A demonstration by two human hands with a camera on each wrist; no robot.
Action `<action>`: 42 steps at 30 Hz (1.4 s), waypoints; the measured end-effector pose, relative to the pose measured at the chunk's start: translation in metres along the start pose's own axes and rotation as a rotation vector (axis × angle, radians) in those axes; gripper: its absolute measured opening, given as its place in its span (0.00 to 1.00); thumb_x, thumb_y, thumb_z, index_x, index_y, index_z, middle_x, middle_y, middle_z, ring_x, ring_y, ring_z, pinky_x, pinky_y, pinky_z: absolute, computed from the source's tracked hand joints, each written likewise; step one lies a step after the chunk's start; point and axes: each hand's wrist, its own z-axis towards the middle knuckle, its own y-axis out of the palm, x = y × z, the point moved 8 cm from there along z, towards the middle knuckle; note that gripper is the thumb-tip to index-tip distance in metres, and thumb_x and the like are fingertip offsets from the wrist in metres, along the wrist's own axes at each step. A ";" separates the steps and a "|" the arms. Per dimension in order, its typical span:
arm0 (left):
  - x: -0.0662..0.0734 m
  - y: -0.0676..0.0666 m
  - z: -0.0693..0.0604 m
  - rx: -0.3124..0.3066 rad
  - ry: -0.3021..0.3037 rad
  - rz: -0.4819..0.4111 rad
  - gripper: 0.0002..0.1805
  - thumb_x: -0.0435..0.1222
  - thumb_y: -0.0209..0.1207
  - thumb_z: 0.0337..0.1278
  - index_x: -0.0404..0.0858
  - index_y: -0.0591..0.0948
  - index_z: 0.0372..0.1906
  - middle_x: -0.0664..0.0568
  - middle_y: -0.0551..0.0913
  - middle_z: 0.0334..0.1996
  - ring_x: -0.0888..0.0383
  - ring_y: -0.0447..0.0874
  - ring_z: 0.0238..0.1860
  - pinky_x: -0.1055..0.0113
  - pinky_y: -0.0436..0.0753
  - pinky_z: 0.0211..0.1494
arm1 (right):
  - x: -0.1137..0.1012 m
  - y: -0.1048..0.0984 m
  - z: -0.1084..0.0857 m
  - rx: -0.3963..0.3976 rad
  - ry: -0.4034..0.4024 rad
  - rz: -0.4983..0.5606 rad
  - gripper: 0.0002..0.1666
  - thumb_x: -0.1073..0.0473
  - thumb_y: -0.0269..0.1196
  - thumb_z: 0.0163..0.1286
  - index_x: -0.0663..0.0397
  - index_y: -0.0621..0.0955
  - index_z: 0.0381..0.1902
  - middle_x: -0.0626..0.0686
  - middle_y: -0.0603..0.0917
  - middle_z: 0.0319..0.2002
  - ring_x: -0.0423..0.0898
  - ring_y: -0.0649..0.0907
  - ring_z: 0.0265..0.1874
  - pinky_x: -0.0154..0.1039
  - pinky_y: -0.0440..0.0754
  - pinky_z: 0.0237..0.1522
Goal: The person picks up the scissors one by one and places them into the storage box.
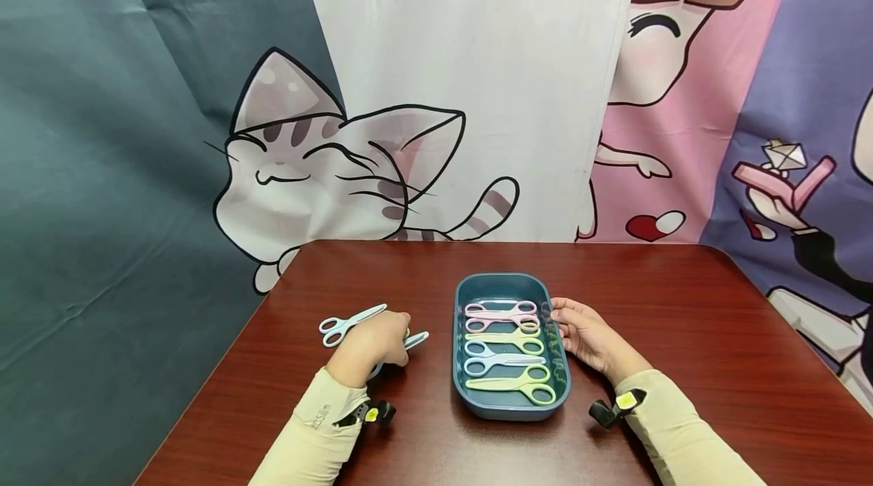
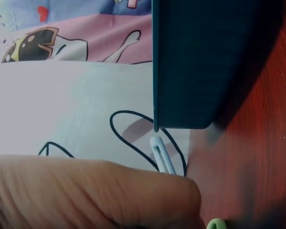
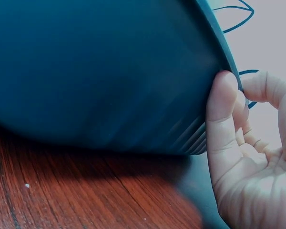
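Pinches the right rim of a blue tray [image 1: 511, 414] with the right hand [image 1: 589, 338], thumb against the outer wall. Holds light-blue scissors [image 1: 417, 340] clamped in the left hand [image 1: 375, 340], fingers curled and partly hidden, between the tray and the left edge of the desk [image 1: 648, 281]. Just beside that hand, toward the same edge, a second light-blue pair [image 1: 364, 315]; in the left wrist view, a pale-green tip [image 2: 217, 223]. Midway between the left and right edges, the tray; inside, from far end to near: pink scissors [image 1: 501, 315], a green pair [image 1: 494, 337], a blue pair [image 1: 511, 359], another green pair [image 1: 505, 384]. Beyond the far edge, cartoon-printed cloth [image 1: 470, 54].
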 end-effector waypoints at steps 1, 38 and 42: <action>0.001 0.000 0.001 -0.002 0.011 -0.012 0.15 0.29 0.70 0.40 0.41 0.75 0.31 0.54 0.76 0.23 0.55 0.73 0.26 0.61 0.74 0.31 | 0.000 0.000 0.000 0.000 0.000 0.001 0.13 0.73 0.45 0.76 0.56 0.74 0.47 0.47 0.83 0.31 0.35 0.81 0.23 0.27 0.81 0.25; 0.134 -0.043 0.034 0.233 0.366 -0.111 0.10 0.38 0.67 0.57 0.46 0.75 0.36 0.59 0.75 0.30 0.62 0.73 0.31 0.70 0.74 0.32 | 0.003 0.000 0.002 0.007 0.002 0.002 0.12 0.72 0.45 0.76 0.56 0.74 0.47 0.48 0.83 0.32 0.36 0.81 0.22 0.28 0.82 0.24; 0.140 -0.032 0.042 0.196 0.370 -0.114 0.10 0.38 0.67 0.58 0.46 0.75 0.36 0.58 0.75 0.29 0.62 0.73 0.30 0.70 0.73 0.31 | 0.001 0.000 0.001 0.009 -0.001 0.003 0.13 0.72 0.45 0.77 0.56 0.74 0.47 0.48 0.83 0.32 0.36 0.81 0.22 0.29 0.82 0.25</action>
